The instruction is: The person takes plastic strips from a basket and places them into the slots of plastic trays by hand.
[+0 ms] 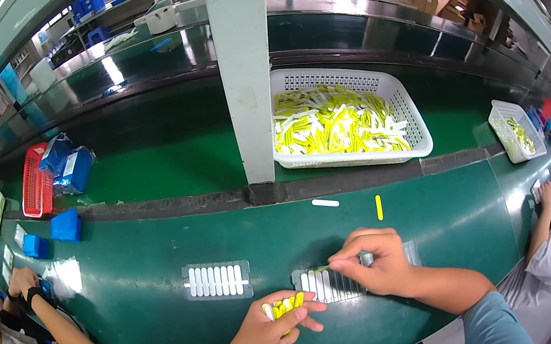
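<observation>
My left hand (272, 327) is closed round a bunch of small round-ended yellow and white strips (283, 307), at the near left corner of a clear slotted tray (343, 285). Several white strips (316, 284) lie side by side in that tray's left part; its right part shows bare dark slots. Above the tray, my right hand (375, 261) pinches a thin yellowish strip (321, 268) between thumb and forefinger, seen nearly edge-on. To the left lies a second clear tray (246, 286) with a row of white strips in it.
A loose white strip (325, 203) and a yellow strip (379, 208) lie beyond my hands. Past the ledge, a white basket (354, 161) full of strips stands beside a white post (245, 68). A red basket (35, 181) is at left. Other people work on both sides.
</observation>
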Demonstrator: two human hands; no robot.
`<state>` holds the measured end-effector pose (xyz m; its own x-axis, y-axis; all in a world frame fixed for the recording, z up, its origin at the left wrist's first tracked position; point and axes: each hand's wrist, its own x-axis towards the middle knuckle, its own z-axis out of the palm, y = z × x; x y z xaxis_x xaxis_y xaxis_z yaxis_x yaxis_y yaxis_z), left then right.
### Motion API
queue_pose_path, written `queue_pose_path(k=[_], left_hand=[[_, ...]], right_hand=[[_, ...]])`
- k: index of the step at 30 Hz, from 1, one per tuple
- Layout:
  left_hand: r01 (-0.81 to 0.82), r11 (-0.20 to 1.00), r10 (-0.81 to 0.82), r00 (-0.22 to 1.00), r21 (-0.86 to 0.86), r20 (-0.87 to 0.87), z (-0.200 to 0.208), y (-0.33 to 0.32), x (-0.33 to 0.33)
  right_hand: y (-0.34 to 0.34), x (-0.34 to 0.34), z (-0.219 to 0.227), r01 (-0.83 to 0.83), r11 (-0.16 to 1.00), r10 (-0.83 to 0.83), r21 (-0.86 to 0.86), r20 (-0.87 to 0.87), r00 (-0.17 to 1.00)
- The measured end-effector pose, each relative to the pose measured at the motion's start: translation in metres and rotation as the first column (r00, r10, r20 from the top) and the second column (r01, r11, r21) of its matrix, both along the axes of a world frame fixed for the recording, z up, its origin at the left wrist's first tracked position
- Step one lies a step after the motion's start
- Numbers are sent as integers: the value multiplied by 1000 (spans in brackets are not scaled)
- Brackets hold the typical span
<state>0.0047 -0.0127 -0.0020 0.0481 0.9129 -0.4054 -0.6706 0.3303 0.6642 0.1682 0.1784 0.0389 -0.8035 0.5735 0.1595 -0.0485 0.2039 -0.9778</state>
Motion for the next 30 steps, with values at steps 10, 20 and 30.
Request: queue_pose_path(k=[10, 20, 30], left_hand=[[56, 995, -51, 997, -82, 66, 8, -2, -3], [64, 996, -60, 996, -61, 70, 7, 0, -6], [272, 962, -273, 960, 12, 68, -1, 2, 4]], right_hand=[[-27, 46, -25, -244, 539, -48, 807, 318, 947], [-8, 49, -17, -273, 505, 56, 819, 284, 957], [-18, 14, -13, -262, 878, 217, 401, 154, 964]])
